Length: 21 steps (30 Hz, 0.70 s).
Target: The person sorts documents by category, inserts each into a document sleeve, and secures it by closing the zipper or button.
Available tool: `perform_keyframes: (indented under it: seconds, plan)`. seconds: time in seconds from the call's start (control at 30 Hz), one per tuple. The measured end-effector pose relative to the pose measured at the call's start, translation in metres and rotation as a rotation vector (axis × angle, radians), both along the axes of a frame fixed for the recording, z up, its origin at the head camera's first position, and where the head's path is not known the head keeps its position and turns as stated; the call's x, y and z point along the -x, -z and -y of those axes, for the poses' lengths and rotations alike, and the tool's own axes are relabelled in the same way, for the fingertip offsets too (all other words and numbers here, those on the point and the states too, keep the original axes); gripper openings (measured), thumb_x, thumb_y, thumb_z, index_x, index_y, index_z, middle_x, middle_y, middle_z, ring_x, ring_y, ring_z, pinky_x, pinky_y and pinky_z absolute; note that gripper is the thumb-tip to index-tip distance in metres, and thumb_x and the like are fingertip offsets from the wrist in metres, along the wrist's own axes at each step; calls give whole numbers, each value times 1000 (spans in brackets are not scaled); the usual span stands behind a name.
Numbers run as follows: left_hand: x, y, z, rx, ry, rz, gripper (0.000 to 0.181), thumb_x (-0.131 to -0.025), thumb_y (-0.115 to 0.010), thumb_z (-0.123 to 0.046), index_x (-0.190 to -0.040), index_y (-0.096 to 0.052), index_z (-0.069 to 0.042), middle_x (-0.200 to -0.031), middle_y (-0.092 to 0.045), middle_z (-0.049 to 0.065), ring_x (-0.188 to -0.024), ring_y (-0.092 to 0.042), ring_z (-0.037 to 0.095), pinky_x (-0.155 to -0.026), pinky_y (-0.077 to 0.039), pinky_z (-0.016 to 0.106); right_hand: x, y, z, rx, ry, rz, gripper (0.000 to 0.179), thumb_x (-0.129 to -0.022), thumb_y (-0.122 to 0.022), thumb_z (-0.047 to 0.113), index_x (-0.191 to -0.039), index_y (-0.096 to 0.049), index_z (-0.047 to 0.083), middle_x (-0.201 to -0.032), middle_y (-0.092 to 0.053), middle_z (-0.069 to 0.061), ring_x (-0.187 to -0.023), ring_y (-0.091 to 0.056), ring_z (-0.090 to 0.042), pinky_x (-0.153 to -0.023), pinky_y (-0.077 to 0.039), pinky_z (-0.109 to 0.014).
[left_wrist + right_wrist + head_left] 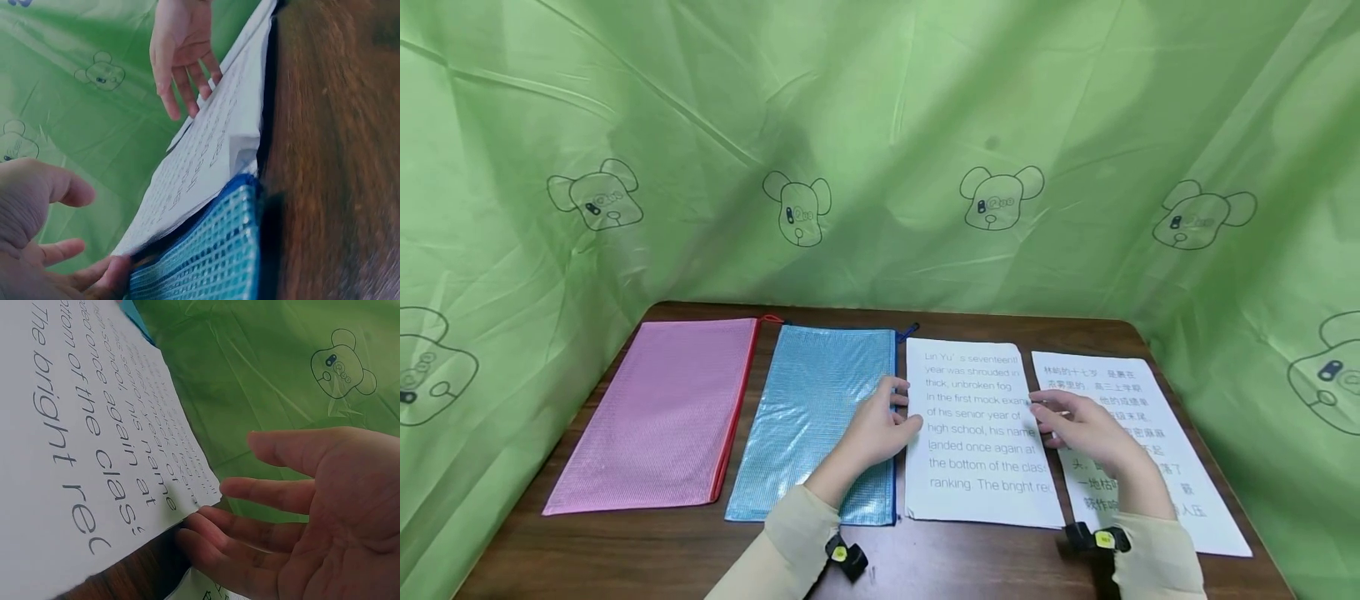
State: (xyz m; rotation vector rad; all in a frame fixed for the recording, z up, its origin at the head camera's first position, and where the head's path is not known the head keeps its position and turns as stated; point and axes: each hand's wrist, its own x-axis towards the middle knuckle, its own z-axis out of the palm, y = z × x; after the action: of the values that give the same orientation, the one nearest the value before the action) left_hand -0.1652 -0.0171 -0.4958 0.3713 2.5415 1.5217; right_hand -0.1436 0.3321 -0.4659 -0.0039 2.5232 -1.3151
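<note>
A stack of white sheets with large English print lies between my two hands. At its left edge is my left hand, with loosely bent fingers and the thumb apart; the left wrist view shows its fingertips beside the sheets and the blue mesh zipper pouch. My right hand is at the stack's right edge, fingers spread, fingertips touching or very near the paper in the right wrist view. Under that hand and wrist, a sheet with Chinese print is partly hidden.
A pink mesh zipper pouch with a red zipper edge lies at the left of the brown wooden table. Blue and red pull loops stick out at the pouches' top corners. A green curtain with bear outlines hangs behind and beside the table.
</note>
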Motion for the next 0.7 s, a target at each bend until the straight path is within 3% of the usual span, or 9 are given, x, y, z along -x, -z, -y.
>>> perform_keyframes:
  seconds: [0.13,0.27,0.47,0.7]
  plan:
    - [-1,2,-3,-55,-3,-6,56,-97,-74,-15,-149,-53,-5,-135,-65,17,-104,-70,22,-87,-60,40,0,1,1,13,1,7,57,-112,-64,31,-155,-53,-5,-140,-66,-27,-110,-75,-31,-85,-65,-39]
    - [-2,3,-7,-90,0,11,53,-97,-72,-6,-147,-55,-7,-133,-61,17,-93,-70,18,-78,-61,34,-1,0,2,9,6,19,58,-112,-65,32,-154,-53,-5,-140,-66,-28,-107,-76,-30,-86,-65,-41]
    - [-4,2,-10,-79,-28,8,47,-97,-65,4,-141,-63,-10,-124,-70,12,-85,-68,14,-74,-59,32,-1,0,4,20,3,19,58,-112,-65,32,-157,-52,-3,-142,-64,-28,-110,-75,-30,-89,-65,-42]
    - [-3,0,-10,-130,-67,-108,47,-96,-66,7,-137,-70,-14,-115,-72,7,-79,-66,11,-65,-57,27,1,2,6,-2,-11,-71,62,-111,-66,34,-166,-46,13,-154,-54,-29,-110,-73,-29,-93,-61,-43]
